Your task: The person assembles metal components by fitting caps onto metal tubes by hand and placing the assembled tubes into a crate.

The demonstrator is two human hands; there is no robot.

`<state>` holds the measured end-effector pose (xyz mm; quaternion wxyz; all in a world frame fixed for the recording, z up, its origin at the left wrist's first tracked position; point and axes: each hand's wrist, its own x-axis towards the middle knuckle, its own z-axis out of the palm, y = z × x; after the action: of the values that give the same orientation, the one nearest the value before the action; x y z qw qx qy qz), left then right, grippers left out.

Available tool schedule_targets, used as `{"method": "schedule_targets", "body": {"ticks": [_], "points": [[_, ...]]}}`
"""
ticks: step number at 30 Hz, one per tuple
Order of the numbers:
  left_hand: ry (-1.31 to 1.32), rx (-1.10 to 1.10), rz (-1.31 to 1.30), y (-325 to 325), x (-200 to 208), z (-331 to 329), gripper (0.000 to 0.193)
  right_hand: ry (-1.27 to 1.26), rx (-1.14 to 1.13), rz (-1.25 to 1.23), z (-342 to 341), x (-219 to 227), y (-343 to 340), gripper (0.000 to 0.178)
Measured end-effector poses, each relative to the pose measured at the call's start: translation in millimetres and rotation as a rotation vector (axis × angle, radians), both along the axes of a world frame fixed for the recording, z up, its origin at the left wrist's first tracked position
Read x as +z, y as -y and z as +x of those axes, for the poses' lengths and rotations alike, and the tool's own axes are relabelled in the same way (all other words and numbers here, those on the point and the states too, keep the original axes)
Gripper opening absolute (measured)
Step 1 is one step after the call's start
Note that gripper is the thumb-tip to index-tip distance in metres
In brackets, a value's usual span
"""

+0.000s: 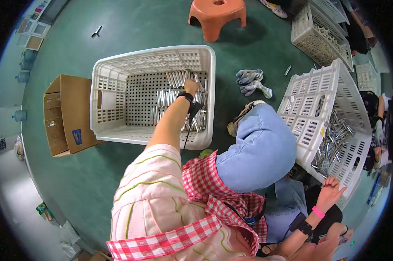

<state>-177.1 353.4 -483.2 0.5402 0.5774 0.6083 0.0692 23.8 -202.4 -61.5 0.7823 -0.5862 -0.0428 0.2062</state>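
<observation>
My left hand (190, 86) is down inside a white plastic crate (135, 138), fingers bent among short silvery metal tubes (164, 98). The tubes stand in rows at the crate's right side. Its fingertips are partly hidden, so what they pinch I cannot make out. Over to the right, my right hand (330, 193) is at the near edge of a second, tilted white crate (352, 167). Its fingers are loosely bent and its thumb sticks out, with nothing visible in it. Many loose metal tubes (333, 145) lie jumbled in that crate.
An open cardboard box (77, 115) stands left of the first crate. Grey work gloves (251, 81) lie on the green floor beside my bent knee (259, 143). An orange stool (217, 17) and another white crate (320, 37) stand farther off. Other people sit at the right.
</observation>
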Motion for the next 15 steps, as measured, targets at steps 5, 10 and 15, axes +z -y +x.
{"method": "schedule_targets", "body": {"ticks": [5,10,15], "points": [[-0.116,-0.085,0.247,25.3,15.9,17.0,0.035,-0.058,-0.052,-0.026,-1.0,-4.7,-9.6,0.050],[-0.018,0.118,0.253,23.8,8.2,10.0,0.025,-0.069,0.035,-0.059,0.0,-6.0,-21.0,0.051],[0.245,0.098,-0.004,-9.0,16.4,-3.6,0.024,-0.072,0.071,-0.063,2.3,-7.5,-30.6,0.050]]}}
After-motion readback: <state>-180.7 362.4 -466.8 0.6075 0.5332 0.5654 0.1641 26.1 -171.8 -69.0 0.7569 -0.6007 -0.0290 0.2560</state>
